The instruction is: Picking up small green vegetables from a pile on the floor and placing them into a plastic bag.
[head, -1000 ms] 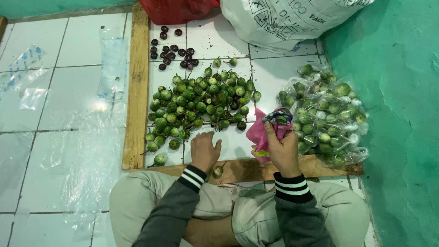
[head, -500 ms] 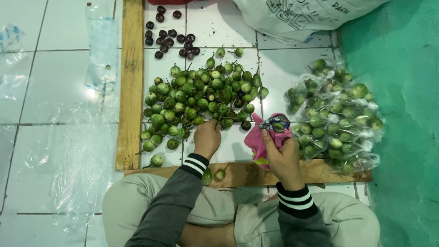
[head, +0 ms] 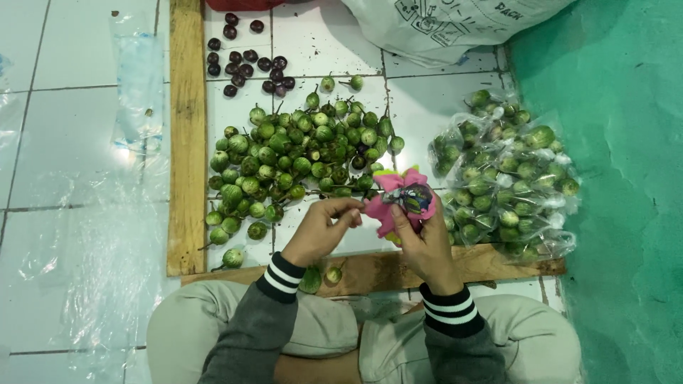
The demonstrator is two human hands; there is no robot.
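My right hand (head: 425,242) grips a pink tape dispenser (head: 400,199) with a dark roll on it, held over the white tiled floor. My left hand (head: 321,229) is just left of it, thumb and fingers pinched on a thin strip (head: 356,204) that runs to the dispenser. Beyond both hands lies a loose heap of small round green eggplants (head: 299,153) with stems. Two more green ones (head: 321,276) lie by my left wrist on the wooden plank (head: 498,259). Both sleeves are grey with striped cuffs.
Clear bags packed with green eggplants (head: 509,185) are piled at the right. Dark purple eggplants (head: 245,60) lie at the back. A second plank (head: 186,135) borders the heap on the left. There are also a white sack (head: 441,25), empty plastic bags (head: 135,85) and a green wall (head: 626,178).
My left hand has left the green heap and come back to the dispenser, where it now pinches the strip. The right hand stays put with the dispenser.
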